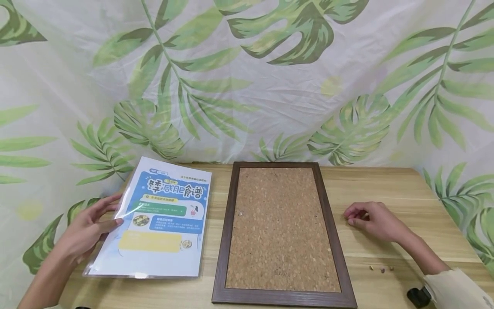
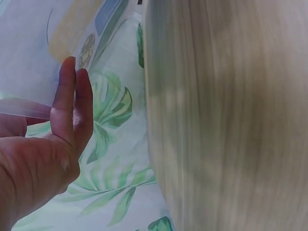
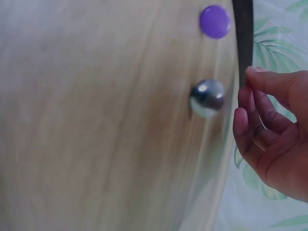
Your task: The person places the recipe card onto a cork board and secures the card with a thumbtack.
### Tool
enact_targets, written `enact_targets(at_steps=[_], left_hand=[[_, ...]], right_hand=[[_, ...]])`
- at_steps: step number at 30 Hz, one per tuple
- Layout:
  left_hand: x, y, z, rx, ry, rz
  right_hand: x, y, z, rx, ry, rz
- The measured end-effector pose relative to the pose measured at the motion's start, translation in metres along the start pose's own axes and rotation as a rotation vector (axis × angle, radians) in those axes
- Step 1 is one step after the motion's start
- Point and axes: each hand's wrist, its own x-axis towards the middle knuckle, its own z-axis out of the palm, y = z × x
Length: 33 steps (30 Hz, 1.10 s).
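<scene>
My left hand (image 1: pixel 85 227) grips the left edge of a printed poster sheet (image 1: pixel 164 266) in a clear plastic sleeve, thumb on the front and fingers behind. The sheet is blue and white, tilted up over the table. In the left wrist view, two fingers of the left hand (image 2: pixel 67 110) stand up behind the sheet's clear edge. To the right of a framed cork board (image 1: pixel 283 227), my right hand (image 1: pixel 376 221) pinches a tiny thumbtack between thumb and forefinger, mostly hidden by the fingertips. The right wrist view shows that pinch (image 3: pixel 274 120) from the palm side.
Several thumbtacks lie on the wooden table nearer the right sleeve, among them a purple thumbtack (image 3: pixel 215 22) and a silver thumbtack (image 3: pixel 207 98). The cork board's dark wooden frame (image 1: pixel 221 253) stands between the hands. Behind the table hangs a leaf-patterned cloth (image 1: pixel 247 107).
</scene>
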Motion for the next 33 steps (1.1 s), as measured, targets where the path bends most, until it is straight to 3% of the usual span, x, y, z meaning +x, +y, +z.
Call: enact_targets(at_steps=[7,13,25,33], left_hand=[[-0.001,0.007,0.002,-0.106,0.006,0.017],[-0.001,0.017,0.017,-0.177,0.020,0.001],[0.008,0.047,0.067,-0.175,0.047,-0.019],[0.016,0.067,0.105,-0.225,0.009,-0.052]], right_hand=[[-0.004,-0.007,-0.003,0.051,0.018,0.000],[-0.005,-0.011,-0.002,0.099,0.029,-0.001],[0.000,-0.020,0.000,0.128,0.036,-0.050],[0.001,-0.025,0.001,0.166,0.018,-0.038]])
